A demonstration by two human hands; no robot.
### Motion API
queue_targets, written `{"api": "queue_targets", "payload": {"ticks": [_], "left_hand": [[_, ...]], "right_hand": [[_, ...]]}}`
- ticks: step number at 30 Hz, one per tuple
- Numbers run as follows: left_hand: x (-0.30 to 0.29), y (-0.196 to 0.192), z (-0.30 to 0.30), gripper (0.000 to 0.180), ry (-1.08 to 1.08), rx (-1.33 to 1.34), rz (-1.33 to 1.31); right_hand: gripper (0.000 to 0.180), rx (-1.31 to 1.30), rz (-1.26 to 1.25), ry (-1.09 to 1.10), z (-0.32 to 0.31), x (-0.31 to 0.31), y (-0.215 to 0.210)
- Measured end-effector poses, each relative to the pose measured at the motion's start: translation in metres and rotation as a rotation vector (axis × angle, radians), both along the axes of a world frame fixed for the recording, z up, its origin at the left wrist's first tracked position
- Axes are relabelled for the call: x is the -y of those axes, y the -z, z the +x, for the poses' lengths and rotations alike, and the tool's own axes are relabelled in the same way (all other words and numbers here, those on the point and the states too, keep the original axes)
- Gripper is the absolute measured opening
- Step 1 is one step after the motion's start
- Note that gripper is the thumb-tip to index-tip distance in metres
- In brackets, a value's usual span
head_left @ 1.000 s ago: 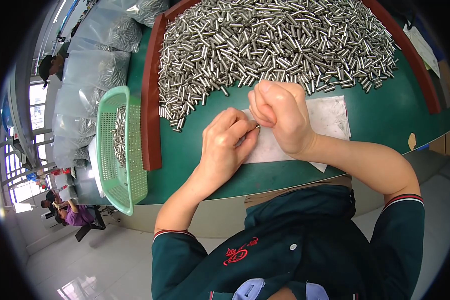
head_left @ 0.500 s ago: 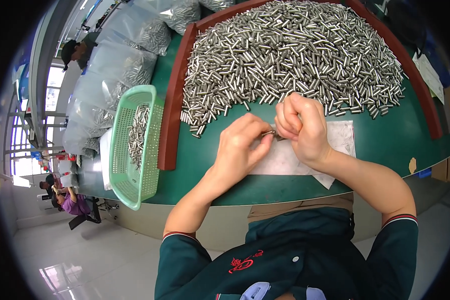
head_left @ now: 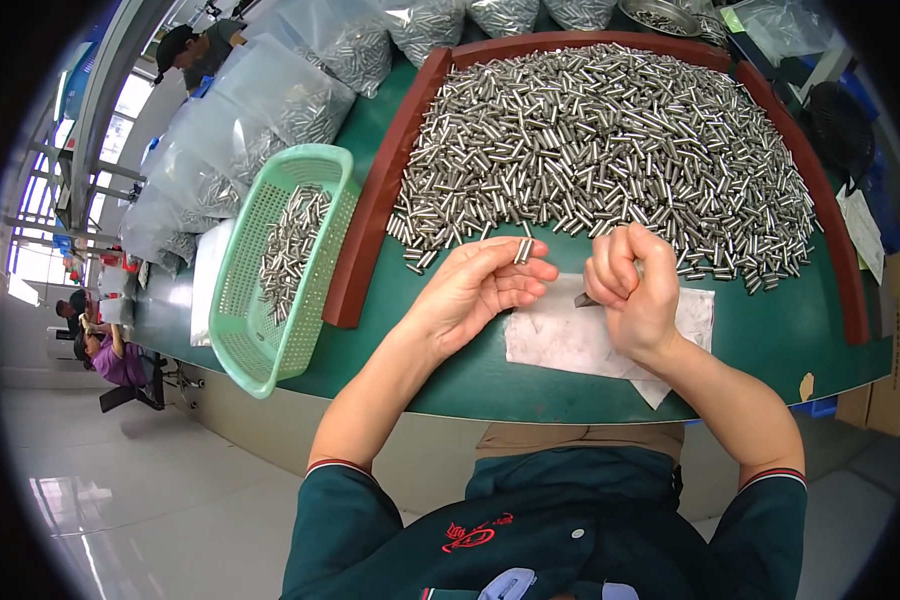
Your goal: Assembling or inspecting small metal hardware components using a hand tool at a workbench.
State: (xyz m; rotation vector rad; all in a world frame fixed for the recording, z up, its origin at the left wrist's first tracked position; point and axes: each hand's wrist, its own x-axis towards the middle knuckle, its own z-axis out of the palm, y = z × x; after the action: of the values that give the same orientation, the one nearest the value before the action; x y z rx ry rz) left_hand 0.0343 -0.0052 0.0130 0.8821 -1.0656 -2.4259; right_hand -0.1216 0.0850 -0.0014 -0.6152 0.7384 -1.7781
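My left hand (head_left: 475,290) lies palm up over the green table edge and pinches a small silver metal cylinder (head_left: 522,250) between thumb and fingertips. My right hand (head_left: 630,290) is curled into a fist just to its right, above a white paper sheet (head_left: 570,335), with a small dark metal piece (head_left: 583,299) sticking out of it. Right behind both hands spreads a big heap of silver cylinders (head_left: 610,150), bounded by a dark red frame (head_left: 370,220).
A green plastic basket (head_left: 260,330) with several cylinders stands left of the frame. Clear bags of parts (head_left: 260,130) lie at the back left. Other people are at the far left and upper left. A cardboard box (head_left: 885,400) is at the right edge.
My hands have come apart: the left one turned palm up holding a cylinder, the right one drew back into a fist. The view shifted, showing more of the basket and heap.
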Motion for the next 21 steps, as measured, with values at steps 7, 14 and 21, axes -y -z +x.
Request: {"api": "queue_targets", "payload": {"ticks": [7,14,21], "left_hand": [[0.004,-0.001,-0.002,0.028,-0.069,-0.075,0.053],[0.015,0.008,-0.007,0.027,-0.190,0.307,-0.745],[0.010,0.021,-0.024,0.019,-0.175,0.774,-1.598]], "right_hand": [[0.039,0.004,0.013,0.003,-0.002,0.000,0.001],[0.039,-0.003,0.024,-0.009,-0.002,-0.001,0.000],[0.038,0.005,0.037,-0.018,-0.003,-0.001,-0.001]]}}
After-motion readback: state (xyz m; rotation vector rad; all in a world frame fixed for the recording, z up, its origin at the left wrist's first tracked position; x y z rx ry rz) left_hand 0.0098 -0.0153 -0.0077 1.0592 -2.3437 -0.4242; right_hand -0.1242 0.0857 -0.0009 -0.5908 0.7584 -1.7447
